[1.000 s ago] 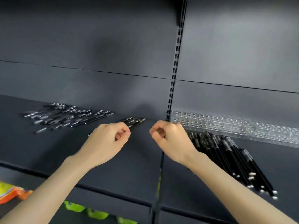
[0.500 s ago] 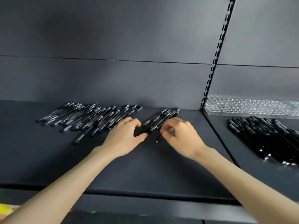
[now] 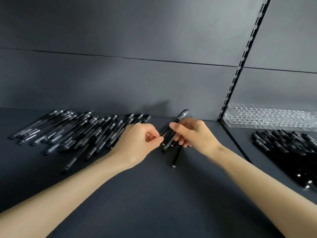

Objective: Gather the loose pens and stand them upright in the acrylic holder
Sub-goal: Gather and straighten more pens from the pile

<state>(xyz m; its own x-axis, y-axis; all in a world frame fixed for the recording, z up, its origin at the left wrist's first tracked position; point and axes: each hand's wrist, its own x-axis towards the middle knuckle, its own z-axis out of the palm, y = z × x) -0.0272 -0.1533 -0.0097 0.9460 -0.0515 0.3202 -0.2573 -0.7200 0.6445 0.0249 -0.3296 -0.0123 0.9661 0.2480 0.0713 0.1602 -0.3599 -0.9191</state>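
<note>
1. The right hand (image 3: 193,134) was clamped round a small bundle of pens (image 3: 177,155). Its thumb lay over the top and its fingers were curled beneath.
2. The bundle sat low over the dark shelf (image 3: 154,194), towards its back edge and right of its middle. The pens slanted from near-left up to far-right, and one longer pen stuck out below the rest towards the front edge.
3. The left hand (image 3: 139,141) was just beside the bundle, on its left. Its fingers were curled, and thumb and forefinger tips met at the near end of one pen. The blur hid whether they truly pinched it, so I cannot tell.
4. A wide spread of loose pens (image 3: 82,133) lay flat along the back edge, from near the shelf's left side up to the left hand. Most pointed the same slanted way, and a few overlapped.
5. The acrylic holder (image 3: 271,118), clear and full of round holes, lay along the back edge of the neighbouring shelf, at its back left corner. It stood just past the slotted upright (image 3: 240,66), well apart from both hands.
6. A pile of black pens (image 3: 288,152) lay in front of the holder, reaching towards the right edge of the view.
</note>
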